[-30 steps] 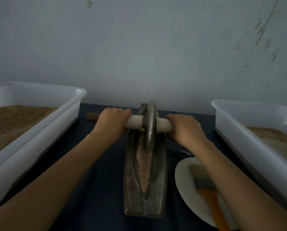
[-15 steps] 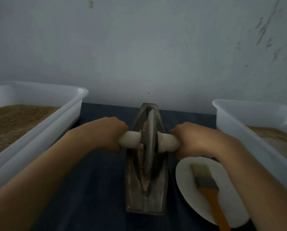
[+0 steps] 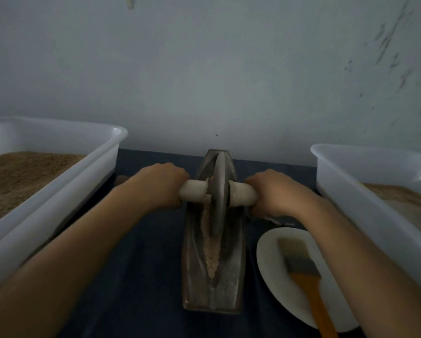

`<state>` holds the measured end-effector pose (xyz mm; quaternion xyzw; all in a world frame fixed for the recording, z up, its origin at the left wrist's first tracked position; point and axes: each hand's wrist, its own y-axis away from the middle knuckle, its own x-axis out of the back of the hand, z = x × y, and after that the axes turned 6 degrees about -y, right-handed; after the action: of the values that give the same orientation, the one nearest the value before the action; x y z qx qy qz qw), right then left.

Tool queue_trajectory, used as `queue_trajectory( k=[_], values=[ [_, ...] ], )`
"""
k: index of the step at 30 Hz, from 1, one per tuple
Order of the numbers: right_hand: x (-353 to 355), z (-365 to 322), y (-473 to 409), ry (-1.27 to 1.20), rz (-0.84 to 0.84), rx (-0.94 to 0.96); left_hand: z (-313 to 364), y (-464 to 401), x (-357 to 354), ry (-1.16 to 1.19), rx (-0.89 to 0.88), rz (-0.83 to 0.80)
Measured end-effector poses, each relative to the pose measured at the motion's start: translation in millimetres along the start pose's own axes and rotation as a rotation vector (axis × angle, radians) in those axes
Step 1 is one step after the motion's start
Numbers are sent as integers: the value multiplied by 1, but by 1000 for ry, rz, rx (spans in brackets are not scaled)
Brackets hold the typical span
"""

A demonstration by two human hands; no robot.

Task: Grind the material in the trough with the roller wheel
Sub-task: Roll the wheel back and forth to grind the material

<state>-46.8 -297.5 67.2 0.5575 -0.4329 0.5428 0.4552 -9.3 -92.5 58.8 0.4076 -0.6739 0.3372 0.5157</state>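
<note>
- Head view counts two hands, one roller wheel (image 3: 218, 191), one trough (image 3: 212, 284), one strip of ground material (image 3: 211, 254), two white tubs, one plate and one brush.
- Left hand (image 3: 159, 185) curls round the pale handle (image 3: 193, 193) on its side of the wheel; right hand (image 3: 274, 192) wraps the handle's other end the same way, fingers closed tight on it.
- Wheel stands on edge midway between the two fists, its rim down in the trough's groove toward the far half.
- Handle runs crosswise from fist to fist; the trough's long axis runs away from the person, square to the handle, its far tip pointing at the wall (image 3: 204, 69).
- Material lies along the groove, from beside the wheel toward the near end, below and nearer than the grips.
- Outside the left fist sits one tub (image 3: 58, 181) of brown grain; outside the right fist, the other tub (image 3: 365, 191).
- Plate (image 3: 275, 276) lies nearer than the right fist, under the forearm, with the brush (image 3: 299, 262) on it, handle pointing toward the person.
</note>
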Motion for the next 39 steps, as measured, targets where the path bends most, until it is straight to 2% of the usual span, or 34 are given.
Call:
queue_trajectory(
  k=[5, 7, 9, 12, 18, 22, 25, 28, 31, 36, 39],
  values=[
    [-20, 11, -19, 29, 402, -2, 1, -17, -19, -29, 81, 307],
    [-25, 11, -21, 43, 479, -6, 2, -19, -23, -34, 84, 377],
    [-26, 11, -20, 43, 481, -10, 2, -18, -23, -41, 87, 390],
    [-21, 13, -14, 6, 350, -3, 2, -13, -17, -42, 65, 310],
    [4, 0, 12, -50, -97, 20, 0, 14, 6, -8, -64, -74],
    [19, -6, 35, -128, -244, 62, -3, 33, 22, 39, -162, -293],
    [22, -9, 40, -157, -277, 74, -5, 38, 25, 70, -188, -336],
    [18, -9, 32, -134, -255, 42, -2, 29, 19, 59, -144, -270],
    [11, -5, 17, -116, -154, 12, 0, 13, 10, 37, -65, -127],
    [-11, 8, -14, -29, 191, -28, 2, -11, -11, -11, 97, 202],
    [-24, 11, -21, -35, 445, -35, 4, -19, -21, -51, 118, 408]
  ],
)
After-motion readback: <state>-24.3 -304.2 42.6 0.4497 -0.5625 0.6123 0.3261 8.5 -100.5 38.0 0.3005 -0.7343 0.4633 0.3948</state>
